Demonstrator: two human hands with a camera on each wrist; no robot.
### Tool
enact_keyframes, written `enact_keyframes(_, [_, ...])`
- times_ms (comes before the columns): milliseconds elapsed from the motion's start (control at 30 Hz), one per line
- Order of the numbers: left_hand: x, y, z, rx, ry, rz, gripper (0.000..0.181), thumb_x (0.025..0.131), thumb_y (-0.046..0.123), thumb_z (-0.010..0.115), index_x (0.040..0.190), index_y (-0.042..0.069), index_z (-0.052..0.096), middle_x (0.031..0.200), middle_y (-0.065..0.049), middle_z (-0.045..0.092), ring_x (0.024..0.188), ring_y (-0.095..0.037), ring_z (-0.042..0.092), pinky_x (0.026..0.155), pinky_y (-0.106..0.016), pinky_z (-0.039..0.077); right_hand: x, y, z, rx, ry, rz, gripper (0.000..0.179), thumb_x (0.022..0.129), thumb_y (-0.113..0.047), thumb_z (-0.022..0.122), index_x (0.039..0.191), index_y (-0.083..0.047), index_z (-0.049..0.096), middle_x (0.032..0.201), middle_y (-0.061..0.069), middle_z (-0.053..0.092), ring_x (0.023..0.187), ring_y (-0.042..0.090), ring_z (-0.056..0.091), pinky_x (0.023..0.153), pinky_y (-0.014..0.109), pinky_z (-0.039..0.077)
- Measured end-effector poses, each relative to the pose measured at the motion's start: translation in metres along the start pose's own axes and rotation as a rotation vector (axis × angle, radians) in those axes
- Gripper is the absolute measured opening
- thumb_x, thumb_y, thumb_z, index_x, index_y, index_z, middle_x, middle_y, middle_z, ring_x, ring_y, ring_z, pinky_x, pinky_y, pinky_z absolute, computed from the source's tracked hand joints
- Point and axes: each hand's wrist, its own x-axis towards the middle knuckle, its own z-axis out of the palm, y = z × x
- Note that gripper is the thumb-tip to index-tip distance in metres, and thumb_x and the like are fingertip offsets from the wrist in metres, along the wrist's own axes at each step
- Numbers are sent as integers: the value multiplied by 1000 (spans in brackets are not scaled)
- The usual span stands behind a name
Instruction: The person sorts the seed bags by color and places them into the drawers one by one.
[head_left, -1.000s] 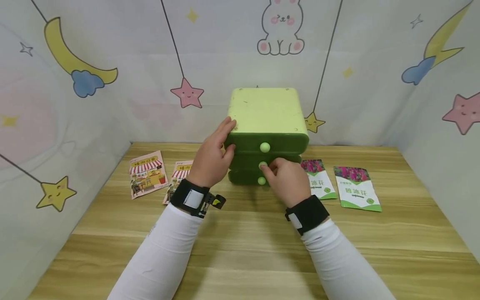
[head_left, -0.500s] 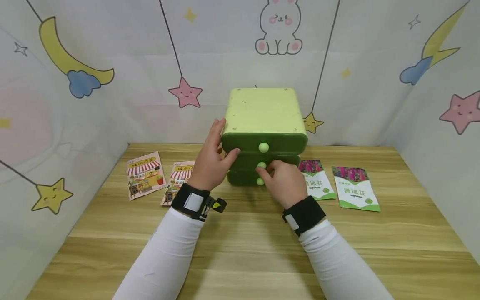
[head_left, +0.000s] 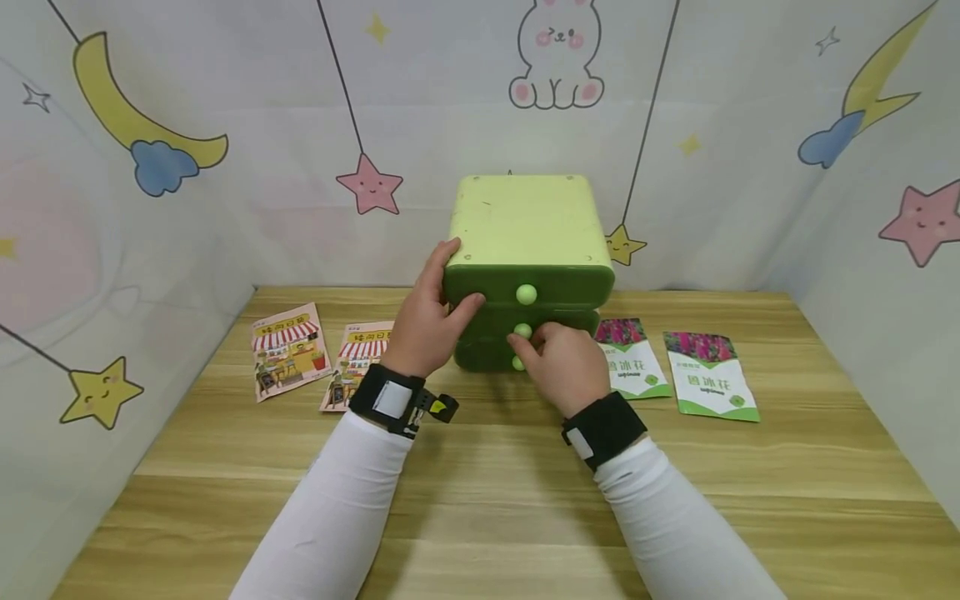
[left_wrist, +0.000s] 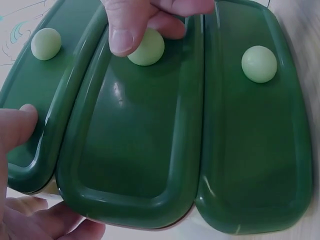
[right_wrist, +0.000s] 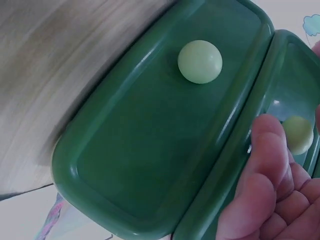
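A small cabinet (head_left: 531, 218) has a pale yellow-green top and three stacked dark green drawers, each with a round light green knob. My left hand (head_left: 426, 327) holds its left front corner, fingers along the side and thumb over the front. In the left wrist view that thumb (left_wrist: 19, 126) lies on the top drawer's face. At the middle drawer, my right hand (head_left: 570, 367) pinches the knob (left_wrist: 149, 50) between thumb and fingers. The bottom drawer (right_wrist: 135, 145) shows whole in the right wrist view, its knob (right_wrist: 200, 62) untouched.
Two pink packets lie left of the cabinet, the outer one (head_left: 289, 352) apart and the inner one (head_left: 352, 367) partly behind my left hand. On the right are two white-and-green flower packets (head_left: 636, 367) (head_left: 712, 377). A printed cloth wall (head_left: 442, 100) stands behind the wooden table (head_left: 480, 500).
My left thumb has shifted from the cabinet's left edge onto its front. The right hand keeps its place at the middle knob, and the whole view has drifted slightly.
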Motion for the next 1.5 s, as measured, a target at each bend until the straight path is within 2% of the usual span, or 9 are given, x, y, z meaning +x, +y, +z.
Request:
enact_keyframes(100, [1, -1, 1, 22, 16, 6, 69, 91, 27, 63, 147, 37, 22, 137, -3, 39, 105, -10, 50, 81, -37, 52, 0, 1, 2, -1, 10, -5, 44, 90, -51, 56, 65, -15, 61, 49, -5, 51, 42, 10, 44, 36, 31, 35])
enact_keyframes(200, [1, -2, 2, 41, 32, 9, 68, 91, 27, 63, 146, 36, 24, 132, -5, 43, 102, -10, 52, 79, -37, 53, 1, 1, 5, -9, 14, -8, 46, 91, -51, 54, 61, -16, 57, 47, -4, 48, 41, 10, 43, 36, 31, 34])
enact_keyframes(367, [1, -2, 3, 43, 52, 16, 66, 91, 26, 63, 146, 33, 26, 130, -7, 44, 99, -10, 54, 75, -36, 54, 2, 1, 8, -15, 31, -19, 50, 92, -51, 52, 55, -17, 52, 45, -4, 46, 39, 11, 41, 35, 31, 32])
enact_keyframes(567, [1, -2, 4, 62, 64, 21, 65, 91, 29, 63, 145, 32, 28, 124, -6, 48, 90, -9, 57, 70, -35, 55, 2, 2, 11, -18, 42, -26, 49, 93, -48, 51, 55, -18, 51, 45, -4, 46, 38, 10, 41, 35, 31, 33])
enact_keyframes(1000, [1, -2, 3, 78, 65, 23, 65, 91, 29, 63, 145, 32, 28, 125, -8, 48, 94, -11, 55, 72, -37, 54, 2, 2, 11, -31, 53, -32, 48, 94, -45, 51, 54, -18, 50, 46, -3, 47, 39, 10, 41, 36, 31, 34])
enact_keyframes(1500, [1, -2, 4, 93, 65, 12, 65, 91, 30, 62, 145, 34, 27, 120, -5, 49, 84, -9, 57, 66, -32, 55, 1, 2, 12, -36, 73, -42, 48, 94, -44, 52, 54, -18, 50, 45, -4, 46, 39, 10, 41, 35, 31, 34])
